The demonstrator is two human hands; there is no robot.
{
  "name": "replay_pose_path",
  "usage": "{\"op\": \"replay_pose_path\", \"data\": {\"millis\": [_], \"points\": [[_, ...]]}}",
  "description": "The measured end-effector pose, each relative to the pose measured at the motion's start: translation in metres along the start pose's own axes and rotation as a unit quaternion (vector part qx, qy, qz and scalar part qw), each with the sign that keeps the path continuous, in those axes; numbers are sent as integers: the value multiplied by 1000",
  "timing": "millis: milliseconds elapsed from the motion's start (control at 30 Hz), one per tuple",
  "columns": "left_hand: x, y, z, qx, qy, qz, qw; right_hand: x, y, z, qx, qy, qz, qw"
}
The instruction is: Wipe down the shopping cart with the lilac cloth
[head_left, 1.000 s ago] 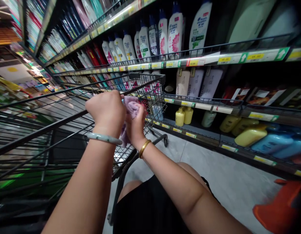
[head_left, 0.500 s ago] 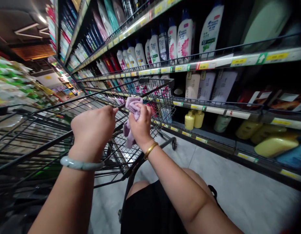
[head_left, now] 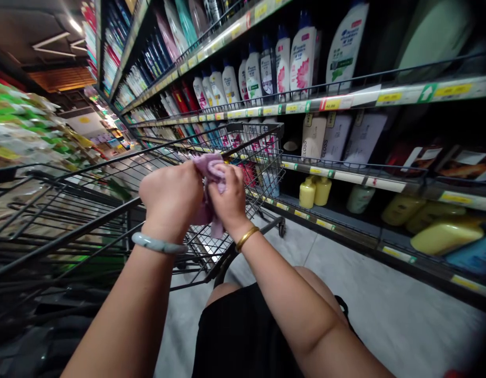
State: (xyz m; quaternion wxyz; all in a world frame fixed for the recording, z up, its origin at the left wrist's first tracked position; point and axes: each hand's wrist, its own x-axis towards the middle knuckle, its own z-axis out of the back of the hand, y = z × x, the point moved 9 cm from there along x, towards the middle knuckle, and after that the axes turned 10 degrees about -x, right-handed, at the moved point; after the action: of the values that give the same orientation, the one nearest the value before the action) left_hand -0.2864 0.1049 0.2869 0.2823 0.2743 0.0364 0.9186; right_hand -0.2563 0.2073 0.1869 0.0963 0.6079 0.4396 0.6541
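A crumpled light-purple cloth [head_left: 208, 211] hangs between my two hands, in front of the black wire shopping cart [head_left: 96, 219]. My right hand [head_left: 228, 197], with a gold bangle at its wrist, is closed around a bunched part of it. Against the cloth's left side is my left hand [head_left: 174, 191], below which a pale jade bangle shows. Its fingers curl away from view and appear to pinch the cloth's upper edge. Behind both hands runs the cart's upper rail, and the lower end of the cloth dangles loose.
Shelves of shampoo bottles [head_left: 303, 60] line the right side, with wire fronts and a price rail [head_left: 357, 101]. Yellow bottles [head_left: 307, 193] stand on the bottom shelf. Packaged goods [head_left: 18, 131] are stacked on the left. Grey tiled floor [head_left: 298, 247] lies below the cart.
My left hand has moved right, from apart to meeting the cloth. The cloth's upper part now stretches over to it. My right hand has kept its hold and barely moved.
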Motion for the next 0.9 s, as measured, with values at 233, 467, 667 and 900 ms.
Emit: {"op": "replay_pose_path", "data": {"millis": [233,467,667,900], "points": [[3,-16,2,-31,-4,16,999,-15,-84,25,-16,-90,-210,973],[2,-30,5,-44,-1,10,999,-3,-15,12,34,-37,-52,997],[6,-34,4,-52,0,21,998,-34,-109,23,59,-96,-247,962],[12,-32,-2,-118,5,17,993,-23,-33,1,109,5,-131,985]]}}
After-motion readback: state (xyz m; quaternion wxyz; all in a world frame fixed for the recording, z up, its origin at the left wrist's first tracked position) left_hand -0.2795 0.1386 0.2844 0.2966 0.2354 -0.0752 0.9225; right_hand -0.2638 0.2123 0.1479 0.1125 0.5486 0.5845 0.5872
